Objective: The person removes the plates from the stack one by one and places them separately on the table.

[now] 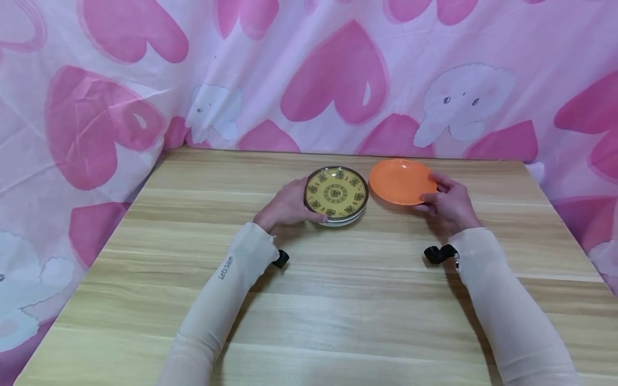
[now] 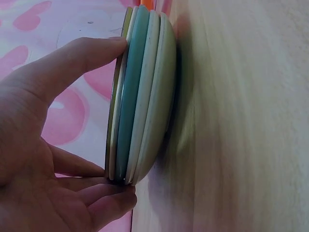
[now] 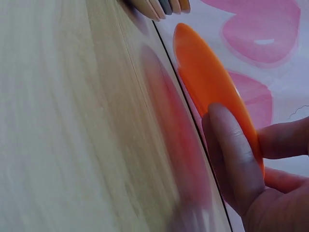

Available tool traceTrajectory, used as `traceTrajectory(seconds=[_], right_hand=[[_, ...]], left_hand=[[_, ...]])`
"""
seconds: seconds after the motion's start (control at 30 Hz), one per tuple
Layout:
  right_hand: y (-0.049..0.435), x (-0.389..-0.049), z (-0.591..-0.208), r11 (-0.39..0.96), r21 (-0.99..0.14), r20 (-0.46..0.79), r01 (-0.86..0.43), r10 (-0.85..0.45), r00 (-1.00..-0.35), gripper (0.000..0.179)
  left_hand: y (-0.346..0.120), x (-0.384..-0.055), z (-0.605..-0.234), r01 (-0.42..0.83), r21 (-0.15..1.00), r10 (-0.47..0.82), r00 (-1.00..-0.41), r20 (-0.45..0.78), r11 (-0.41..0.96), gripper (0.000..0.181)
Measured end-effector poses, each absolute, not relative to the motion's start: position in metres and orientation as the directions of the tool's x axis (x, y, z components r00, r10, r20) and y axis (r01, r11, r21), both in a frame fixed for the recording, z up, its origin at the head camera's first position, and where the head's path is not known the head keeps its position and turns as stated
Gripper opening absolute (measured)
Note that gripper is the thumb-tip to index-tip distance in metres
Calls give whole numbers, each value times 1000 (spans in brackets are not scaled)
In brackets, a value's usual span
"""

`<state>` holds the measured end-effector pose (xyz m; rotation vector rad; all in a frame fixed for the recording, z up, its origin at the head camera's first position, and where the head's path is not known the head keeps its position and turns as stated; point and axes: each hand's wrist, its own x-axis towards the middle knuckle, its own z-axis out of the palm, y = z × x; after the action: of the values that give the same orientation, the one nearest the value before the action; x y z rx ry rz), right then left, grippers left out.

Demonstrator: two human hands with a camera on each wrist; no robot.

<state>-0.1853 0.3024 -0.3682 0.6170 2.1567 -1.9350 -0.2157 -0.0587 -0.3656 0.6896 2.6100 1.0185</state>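
Observation:
A stack of plates (image 1: pixel 336 194) stands toward the back of the table, topped by a yellow patterned plate with a dark brown rim. My left hand (image 1: pixel 291 205) grips the stack's left side, thumb and fingers spread along the rims. From the side, the left wrist view shows a teal plate (image 2: pixel 133 96) between paler ones. To the right of the stack, my right hand (image 1: pixel 453 205) pinches an orange plate (image 1: pixel 401 182) by its right edge. The right wrist view shows this orange plate raised over the tabletop, its reddish reflection on the wood below.
The wooden table (image 1: pixel 333 311) ends at the back against a pink curtain (image 1: pixel 333 69) printed with hearts and white animals. Black wrist mounts (image 1: pixel 439 254) stick out from both sleeves. The stack and the orange plate are close side by side.

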Motion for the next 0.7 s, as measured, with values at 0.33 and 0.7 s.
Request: traceTrajectory(seconds=[0.33,0.7], right_hand=[[298,-188,-371,-90,-898,-440,431,150,-886,86],[295,-195,-377,-64,-913,-408,403,119,-905,82]], left_hand=[[-58,-215,-369,329,671,506,-859,-80,665,105],[-59,-216,-368,334,664,504,-860,-75,669,104]])
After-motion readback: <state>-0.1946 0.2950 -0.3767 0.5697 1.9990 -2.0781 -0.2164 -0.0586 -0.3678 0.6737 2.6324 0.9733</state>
